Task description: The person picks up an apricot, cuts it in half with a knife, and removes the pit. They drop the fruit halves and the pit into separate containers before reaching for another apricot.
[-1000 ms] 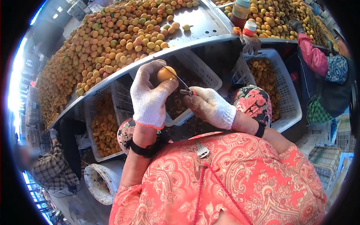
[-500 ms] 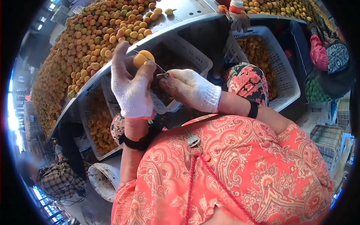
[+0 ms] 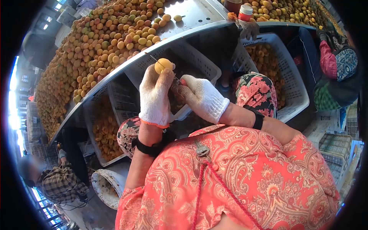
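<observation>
In a white knit glove with dirty fingertips, my left hand (image 3: 155,94) is closed around a yellow-orange apricot (image 3: 164,66), gripping it between thumb and fingers. My right hand (image 3: 201,96), gloved the same way, is closed on the handle of a small thin-bladed knife (image 3: 151,56). The blade lies against the apricot, its tip showing past the fruit's far side. Most of the handle is hidden by the fingers. Both hands are close together above a white crate (image 3: 197,57) under the table edge.
Many apricots (image 3: 103,57) lie piled on the metal table (image 3: 191,19). Crates of halved fruit stand to the left (image 3: 101,157) and right (image 3: 303,88). A red-and-white bottle (image 3: 245,12) and a glove (image 3: 248,30) are at the rim. A white bucket (image 3: 101,176) and co-workers are nearby.
Both hands have come closer together, the left moving right with the apricot. The left fingers have folded in around the fruit, and the knife has turned with it.
</observation>
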Action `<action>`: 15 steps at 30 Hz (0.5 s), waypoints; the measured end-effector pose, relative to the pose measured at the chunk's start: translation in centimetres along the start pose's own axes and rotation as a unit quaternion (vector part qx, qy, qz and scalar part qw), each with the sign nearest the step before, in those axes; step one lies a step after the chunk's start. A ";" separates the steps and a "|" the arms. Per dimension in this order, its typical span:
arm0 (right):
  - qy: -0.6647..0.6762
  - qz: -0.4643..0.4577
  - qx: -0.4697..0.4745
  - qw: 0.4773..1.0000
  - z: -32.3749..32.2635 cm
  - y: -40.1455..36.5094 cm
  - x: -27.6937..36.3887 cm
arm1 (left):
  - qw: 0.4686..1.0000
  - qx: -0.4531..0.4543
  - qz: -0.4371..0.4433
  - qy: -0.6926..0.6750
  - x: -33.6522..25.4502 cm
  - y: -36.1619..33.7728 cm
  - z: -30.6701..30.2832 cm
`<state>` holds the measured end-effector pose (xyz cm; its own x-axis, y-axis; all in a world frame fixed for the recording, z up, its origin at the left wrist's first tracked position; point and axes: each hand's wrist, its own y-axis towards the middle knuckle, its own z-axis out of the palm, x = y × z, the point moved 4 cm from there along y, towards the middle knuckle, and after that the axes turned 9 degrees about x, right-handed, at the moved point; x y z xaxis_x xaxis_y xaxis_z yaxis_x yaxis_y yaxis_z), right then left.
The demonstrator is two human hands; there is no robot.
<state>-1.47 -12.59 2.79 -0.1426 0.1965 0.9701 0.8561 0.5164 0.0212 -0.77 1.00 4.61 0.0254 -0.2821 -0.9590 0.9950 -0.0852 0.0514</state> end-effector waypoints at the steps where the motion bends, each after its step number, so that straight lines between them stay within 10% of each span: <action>1: 0.000 -0.013 0.002 1.000 0.0 0.0 0.0 | 1.000 0.000 0.000 0.000 0.2 0.1 -0.5; 7: 0.050 -0.026 0.010 0.998 -0.1 -0.2 0.8 | 0.987 0.011 -0.027 0.155 -0.4 1.0 -2.3; 9: 0.084 -0.027 0.009 0.996 0.2 -0.4 0.5 | 0.812 0.012 0.221 0.541 -2.6 1.3 -1.4; 15: 0.114 -0.007 0.007 0.993 0.3 -0.1 0.3 | 0.979 0.029 0.057 0.196 -0.1 0.5 -1.4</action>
<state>-1.77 -12.37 3.03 -0.0366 -0.0042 0.9993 0.8477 0.5295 0.0332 -0.16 2.30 4.36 0.1815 0.0935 -0.9789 0.9769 -0.1313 0.1686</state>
